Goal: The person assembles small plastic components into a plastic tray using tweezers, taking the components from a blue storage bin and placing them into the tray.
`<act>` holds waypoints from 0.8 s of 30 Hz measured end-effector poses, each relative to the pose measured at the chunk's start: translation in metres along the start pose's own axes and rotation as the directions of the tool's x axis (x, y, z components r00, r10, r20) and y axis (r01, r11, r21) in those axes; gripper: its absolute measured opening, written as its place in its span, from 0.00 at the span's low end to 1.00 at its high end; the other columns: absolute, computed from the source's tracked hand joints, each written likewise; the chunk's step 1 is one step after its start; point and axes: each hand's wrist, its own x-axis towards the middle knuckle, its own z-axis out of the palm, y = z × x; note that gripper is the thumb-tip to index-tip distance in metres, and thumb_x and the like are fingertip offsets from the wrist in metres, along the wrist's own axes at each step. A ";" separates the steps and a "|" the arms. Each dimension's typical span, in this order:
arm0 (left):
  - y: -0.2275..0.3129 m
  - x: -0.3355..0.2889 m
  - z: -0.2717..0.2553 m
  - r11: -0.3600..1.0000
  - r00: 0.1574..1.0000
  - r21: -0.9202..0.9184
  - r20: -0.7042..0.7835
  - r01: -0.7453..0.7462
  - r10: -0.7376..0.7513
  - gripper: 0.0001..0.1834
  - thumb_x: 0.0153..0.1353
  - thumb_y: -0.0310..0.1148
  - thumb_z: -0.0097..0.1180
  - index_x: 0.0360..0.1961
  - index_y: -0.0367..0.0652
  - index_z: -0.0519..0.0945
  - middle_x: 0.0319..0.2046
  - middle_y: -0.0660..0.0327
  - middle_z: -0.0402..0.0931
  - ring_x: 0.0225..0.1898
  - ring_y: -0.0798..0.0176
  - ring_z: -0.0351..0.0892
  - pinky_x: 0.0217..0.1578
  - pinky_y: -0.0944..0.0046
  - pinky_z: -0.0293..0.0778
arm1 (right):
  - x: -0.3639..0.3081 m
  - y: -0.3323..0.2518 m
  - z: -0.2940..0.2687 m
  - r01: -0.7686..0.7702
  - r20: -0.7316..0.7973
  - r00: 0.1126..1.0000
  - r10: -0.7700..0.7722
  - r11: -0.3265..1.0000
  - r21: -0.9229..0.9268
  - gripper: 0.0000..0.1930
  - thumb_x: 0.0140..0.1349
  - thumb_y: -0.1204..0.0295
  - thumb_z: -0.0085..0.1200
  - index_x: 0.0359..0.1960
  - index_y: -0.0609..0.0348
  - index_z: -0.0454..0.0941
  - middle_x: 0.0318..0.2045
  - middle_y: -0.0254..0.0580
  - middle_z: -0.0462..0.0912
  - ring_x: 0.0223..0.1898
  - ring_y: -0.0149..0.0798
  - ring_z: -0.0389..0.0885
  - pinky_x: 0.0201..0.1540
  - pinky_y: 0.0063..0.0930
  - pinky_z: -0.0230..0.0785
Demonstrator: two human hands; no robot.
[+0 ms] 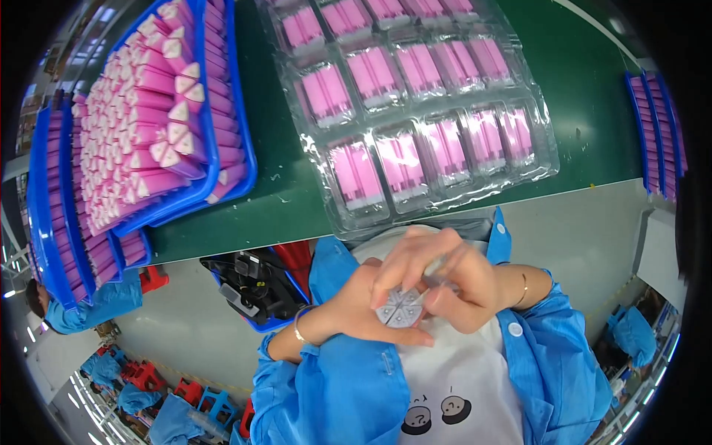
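Note:
In front of my chest, my left hand (pixel 363 308) is wrapped round a round bundle of grey-white wedge-shaped pieces (pixel 399 310). The bundle's end face points up, its wedges meeting at the middle with small marks on them. My right hand (pixel 456 278) is curled close over the bundle's right side. Its thumb and fingers pinch a small pale, slim thing (pixel 435 265), mostly hidden by the fingers, whose kind I cannot make out. The bundle's lower part is hidden in my left palm.
A clear plastic blister tray (pixel 437 110) of pink packs lies on the green table (pixel 593 148). Blue bins (pixel 210 174) piled with pink, white-ended wedge sticks stand left; more blue trays (pixel 653 133) stand right. A blue crate (pixel 271 324) with black items sits below the table's edge.

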 end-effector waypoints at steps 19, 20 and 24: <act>0.000 -0.001 -0.008 0.990 0.992 0.073 -0.042 0.119 -0.116 0.16 0.38 0.31 0.74 0.27 0.42 0.79 0.23 0.62 0.78 0.23 0.63 0.78 0.23 0.69 0.69 | -0.003 -0.025 -0.024 0.009 0.006 1.000 -0.007 0.981 -0.192 0.16 0.45 0.72 0.69 0.31 0.69 0.77 0.27 0.48 0.81 0.24 0.44 0.81 0.24 0.28 0.74; -0.001 -0.001 -0.007 0.990 0.992 0.071 -0.044 0.120 -0.117 0.16 0.38 0.31 0.74 0.27 0.42 0.79 0.23 0.62 0.78 0.23 0.63 0.78 0.23 0.69 0.69 | -0.004 -0.025 -0.026 0.015 0.042 0.999 -0.007 0.981 -0.194 0.15 0.46 0.73 0.68 0.32 0.69 0.77 0.27 0.48 0.81 0.24 0.44 0.81 0.24 0.28 0.74; -0.006 -0.002 -0.009 0.993 0.996 0.077 -0.025 0.090 -0.088 0.17 0.36 0.32 0.74 0.26 0.41 0.79 0.23 0.61 0.78 0.23 0.61 0.78 0.23 0.69 0.69 | -0.006 -0.024 -0.031 0.024 0.075 0.997 -0.010 0.982 -0.186 0.15 0.50 0.66 0.66 0.30 0.67 0.78 0.27 0.49 0.83 0.26 0.41 0.83 0.25 0.27 0.77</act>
